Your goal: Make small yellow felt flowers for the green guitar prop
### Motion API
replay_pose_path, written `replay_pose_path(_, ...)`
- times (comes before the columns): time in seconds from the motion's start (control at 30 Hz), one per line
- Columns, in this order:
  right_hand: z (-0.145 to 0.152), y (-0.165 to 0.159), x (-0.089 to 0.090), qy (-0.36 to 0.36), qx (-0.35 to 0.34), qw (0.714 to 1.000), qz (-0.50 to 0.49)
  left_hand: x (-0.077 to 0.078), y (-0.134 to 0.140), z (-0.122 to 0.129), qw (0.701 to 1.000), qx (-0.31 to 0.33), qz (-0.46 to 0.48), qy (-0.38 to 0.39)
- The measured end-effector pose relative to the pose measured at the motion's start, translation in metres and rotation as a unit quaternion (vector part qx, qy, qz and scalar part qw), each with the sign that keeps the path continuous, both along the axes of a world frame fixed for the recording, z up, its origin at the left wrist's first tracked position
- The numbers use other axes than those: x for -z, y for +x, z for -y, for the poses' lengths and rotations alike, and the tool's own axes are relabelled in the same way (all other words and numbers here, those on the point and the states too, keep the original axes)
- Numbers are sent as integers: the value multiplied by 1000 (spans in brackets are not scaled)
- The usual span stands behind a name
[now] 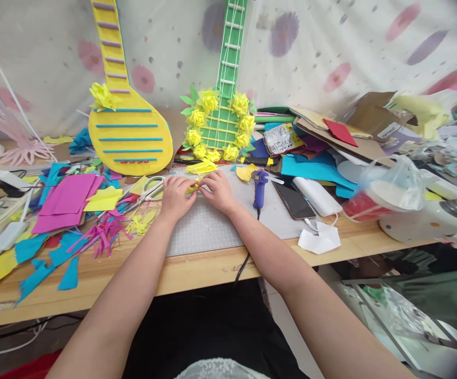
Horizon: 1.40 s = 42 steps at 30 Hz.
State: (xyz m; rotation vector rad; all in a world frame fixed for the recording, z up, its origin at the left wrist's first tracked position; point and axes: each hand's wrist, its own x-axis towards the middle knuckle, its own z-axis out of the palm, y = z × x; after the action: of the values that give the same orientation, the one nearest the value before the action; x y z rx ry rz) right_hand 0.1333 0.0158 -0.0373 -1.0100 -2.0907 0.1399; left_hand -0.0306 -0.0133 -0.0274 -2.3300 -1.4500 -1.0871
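My left hand (178, 197) and my right hand (217, 190) meet over the grey cutting mat (208, 231). The fingers of both are pinched round a small piece of yellow paper (195, 186), mostly hidden by the fingertips. Just behind them lie folded yellow paper strips (201, 167). Scissors with pale handles (152, 189) rest beside my left hand. Right of my right hand is a blue hot glue gun (259, 190) with a clear glue stick in it, and a yellow paper scrap (246, 172) lies near it.
Behind the mat stand a yellow paper instrument (133, 137) and a green one (228, 118) ringed with yellow paper flowers. Coloured paper scraps (68, 202) cover the left side. A phone (294, 199), a white power bank (317, 196), a bagged cup (384, 197) and cardboard (374, 121) are on the right.
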Motion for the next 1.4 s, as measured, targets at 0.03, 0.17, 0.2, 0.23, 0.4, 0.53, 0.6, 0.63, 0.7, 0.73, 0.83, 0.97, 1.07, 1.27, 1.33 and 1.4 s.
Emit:
replay_pose_path(0.03,0,0,0,-2,-2,1000,-3,0,1,0,1000,-1,0,3)
replay_pose_path(0.17,-1,0,1,-6,-4,1000,-11,-1,2,0,1000,-3,0,0)
replay_pose_path(0.2,-1,0,1,-6,-5,1000,-12,-1,2,1,1000,-1,1,-2)
replay_pose_path(0.23,-1,0,1,-6,-4,1000,-12,-1,2,1,1000,0,2,-4)
replay_pose_path(0.4,1,-1,0,-14,-1,1000,-10,-2,2,2,1000,-1,3,-14)
replay_pose_path(0.53,1,-1,0,-15,-6,1000,-13,-4,4,4,1000,-11,3,-11)
replay_pose_path(0.6,1,-1,0,-14,-8,1000,-14,-4,4,4,1000,-14,7,-7)
replay_pose_path(0.63,1,-1,0,-13,-9,1000,-14,-4,4,4,1000,-16,10,-6)
replay_pose_path(0.7,1,-1,0,-7,-8,1000,-15,-4,4,3,1000,-19,11,-4)
replay_pose_path(0.73,1,-1,-1,-4,-9,1000,-15,-3,3,3,1000,-20,10,-4)
replay_pose_path(0.83,2,-2,-1,2,-8,1000,-14,-2,3,2,1000,-19,2,-3)
replay_pose_path(0.97,3,-1,-3,-5,-4,1000,-7,-3,2,2,1000,-13,-5,0)
replay_pose_path(1.07,3,-1,-2,-9,0,1000,-2,-5,1,3,1000,-9,-5,-7)
replay_pose_path(1.27,0,0,1,-12,4,1000,4,-3,0,3,999,11,4,-30)
replay_pose_path(1.33,0,1,0,-14,7,1000,7,-2,-1,3,999,12,6,-30)
replay_pose_path(1.4,1,1,-1,-16,7,1000,10,-2,-1,3,999,15,5,-28)
